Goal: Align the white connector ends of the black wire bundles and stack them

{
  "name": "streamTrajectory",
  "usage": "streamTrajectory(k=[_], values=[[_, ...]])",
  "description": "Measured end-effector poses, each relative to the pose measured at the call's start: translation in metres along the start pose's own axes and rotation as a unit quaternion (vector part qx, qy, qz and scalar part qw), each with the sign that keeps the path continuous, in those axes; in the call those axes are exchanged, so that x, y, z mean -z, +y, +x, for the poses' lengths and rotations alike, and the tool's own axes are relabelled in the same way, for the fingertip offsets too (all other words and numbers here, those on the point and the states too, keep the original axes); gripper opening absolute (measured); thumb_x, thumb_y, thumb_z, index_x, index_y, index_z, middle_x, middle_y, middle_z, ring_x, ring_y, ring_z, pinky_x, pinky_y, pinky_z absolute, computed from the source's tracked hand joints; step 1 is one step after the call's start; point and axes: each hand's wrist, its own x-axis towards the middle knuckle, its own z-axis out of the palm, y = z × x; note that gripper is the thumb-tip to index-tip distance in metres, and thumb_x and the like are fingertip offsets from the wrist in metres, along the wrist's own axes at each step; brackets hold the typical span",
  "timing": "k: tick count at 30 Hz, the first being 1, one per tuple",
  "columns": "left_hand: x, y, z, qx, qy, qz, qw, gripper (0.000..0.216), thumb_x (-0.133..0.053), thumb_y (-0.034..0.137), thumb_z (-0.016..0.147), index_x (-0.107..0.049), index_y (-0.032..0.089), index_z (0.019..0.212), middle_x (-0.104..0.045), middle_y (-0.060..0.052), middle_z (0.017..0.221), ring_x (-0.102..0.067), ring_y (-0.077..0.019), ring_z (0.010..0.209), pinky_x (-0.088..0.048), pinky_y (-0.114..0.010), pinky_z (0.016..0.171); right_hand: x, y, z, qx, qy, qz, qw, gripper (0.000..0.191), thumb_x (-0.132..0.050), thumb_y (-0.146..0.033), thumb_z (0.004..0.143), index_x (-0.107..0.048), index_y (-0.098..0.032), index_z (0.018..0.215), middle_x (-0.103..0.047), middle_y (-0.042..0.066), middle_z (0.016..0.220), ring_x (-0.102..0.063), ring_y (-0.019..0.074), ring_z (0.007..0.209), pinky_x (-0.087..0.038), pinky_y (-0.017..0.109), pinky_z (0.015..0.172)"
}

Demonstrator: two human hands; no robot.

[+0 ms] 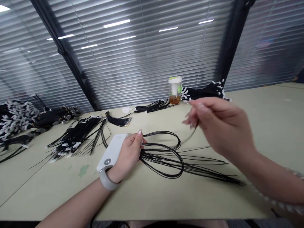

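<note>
My left hand (pixel 130 152) is closed around a bundle of thin black cables (pixel 163 158). Two loops of the bundle stand out to the right of my fingers, and the loose ends trail right along the table. Under and beside that hand lies a flat white box (pixel 113 150) with a round grey spot on it. Raised over the table on the right, my right hand (pixel 213 122) pinches a single black cable (pixel 193 131), which curves down towards the bundle. Motion blurs the fingertips, and the cable's end is hard to make out.
Piles of black cables with white connectors (pixel 76 136) lie on the pale table (pixel 152 202) at the left. Further back are a small tied bundle (pixel 117 120), more cables (pixel 152 107) and a jar of amber liquid (pixel 175 90). Window blinds (pixel 142 63) rise behind.
</note>
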Motion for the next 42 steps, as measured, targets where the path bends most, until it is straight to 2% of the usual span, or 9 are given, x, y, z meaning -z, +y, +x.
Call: streamTrajectory(k=[3, 5, 7, 9, 13, 26, 31, 36, 42], values=[[0.0, -0.001, -0.001, 0.004, -0.009, -0.003, 1.0, 0.044, -0.037, 0.054, 0.081, -0.053, 0.016, 0.068, -0.044, 0.004, 0.051, -0.04, -0.0071, 0.035, -0.031, -0.018, 0.031, -0.013, 0.009, -0.011, -0.046, -0.147, -0.014, 0.988, 0.037, -0.046, -0.016, 0.084, -0.04, -0.021, 0.12, -0.059, -0.005, 0.065, -0.058, 0.0102, 0.06, -0.047, 0.025, 0.06], [0.0, 0.0, -0.002, 0.0, -0.013, -0.004, 1.0, 0.043, -0.037, 0.053, 0.082, -0.052, 0.016, 0.067, -0.043, 0.004, 0.048, -0.038, -0.007, 0.034, -0.029, -0.017, 0.031, -0.02, 0.016, -0.018, -0.029, -0.225, -0.083, 0.97, 0.029, -0.044, -0.014, 0.084, -0.047, -0.021, 0.112, -0.062, -0.003, 0.074, -0.058, 0.0095, 0.066, -0.045, 0.023, 0.064], [0.0, 0.003, -0.004, -0.004, -0.022, -0.003, 1.0, 0.043, -0.036, 0.052, 0.083, -0.052, 0.016, 0.065, -0.041, 0.005, 0.045, -0.037, -0.0069, 0.033, -0.029, -0.017, 0.032, -0.024, 0.021, -0.021, 0.003, -0.249, -0.157, 0.956, 0.016, -0.044, -0.014, 0.084, -0.057, -0.019, 0.092, -0.062, -0.002, 0.078, -0.056, 0.0086, 0.068, -0.041, 0.021, 0.064], [0.0, 0.006, -0.006, -0.007, -0.031, -0.003, 0.999, 0.045, -0.034, 0.052, 0.083, -0.052, 0.016, 0.063, -0.04, 0.005, 0.042, -0.037, -0.007, 0.033, -0.028, -0.017, 0.032, -0.027, 0.024, -0.023, 0.019, -0.242, -0.196, 0.95, 0.013, -0.047, -0.015, 0.083, -0.059, -0.018, 0.079, -0.062, -0.003, 0.073, -0.054, 0.0075, 0.065, -0.038, 0.02, 0.06], [-0.002, 0.009, -0.006, -0.011, -0.044, -0.005, 0.999, 0.047, -0.034, 0.052, 0.083, -0.052, 0.015, 0.061, -0.04, 0.004, 0.04, -0.037, -0.0073, 0.035, -0.028, -0.017, 0.033, -0.03, 0.025, -0.024, 0.02, -0.229, -0.213, 0.95, 0.011, -0.052, -0.017, 0.08, -0.058, -0.017, 0.071, -0.06, -0.003, 0.068, -0.051, 0.0065, 0.062, -0.035, 0.018, 0.058], [-0.003, 0.004, -0.006, -0.002, -0.051, -0.002, 0.999, 0.049, -0.034, 0.053, 0.083, -0.052, 0.014, 0.06, -0.039, 0.004, 0.042, -0.035, -0.0077, 0.038, -0.026, -0.02, 0.038, -0.036, 0.037, -0.03, 0.156, -0.233, -0.316, 0.906, 0.029, -0.035, -0.024, 0.09, -0.057, -0.015, 0.073, -0.055, 0.002, 0.066, -0.047, 0.0107, 0.062, -0.031, 0.022, 0.057], [-0.003, 0.006, -0.007, -0.005, -0.045, -0.002, 0.999, 0.05, -0.034, 0.055, 0.082, -0.05, 0.014, 0.059, -0.04, 0.003, 0.045, -0.037, -0.0081, 0.042, -0.029, -0.02, 0.041, -0.034, 0.034, -0.031, 0.21, -0.24, -0.323, 0.891, 0.025, -0.036, -0.019, 0.087, -0.057, -0.015, 0.074, -0.052, 0.002, 0.065, -0.043, 0.0125, 0.061, -0.03, 0.025, 0.057], [-0.004, 0.006, -0.006, -0.005, -0.05, -0.008, 0.999, 0.05, -0.032, 0.054, 0.083, -0.052, 0.014, 0.062, -0.042, 0.003, 0.048, -0.036, -0.0079, 0.043, -0.029, -0.02, 0.042, -0.033, 0.037, -0.031, 0.226, -0.239, -0.339, 0.881, 0.02, -0.039, -0.017, 0.085, -0.055, -0.016, 0.072, -0.05, 0.001, 0.065, -0.041, 0.0122, 0.062, -0.029, 0.025, 0.058], [-0.004, 0.004, -0.006, -0.034, -0.053, 0.003, 0.998, 0.049, -0.031, 0.052, 0.085, -0.051, 0.014, 0.061, -0.043, 0.002, 0.05, -0.039, -0.009, 0.048, -0.031, -0.02, 0.047, -0.031, 0.033, -0.03, 0.268, -0.267, -0.368, 0.85, 0.021, -0.038, -0.014, 0.085, -0.057, -0.016, 0.079, -0.052, 0.003, 0.067, -0.043, 0.014, 0.065, -0.028, 0.026, 0.057]])
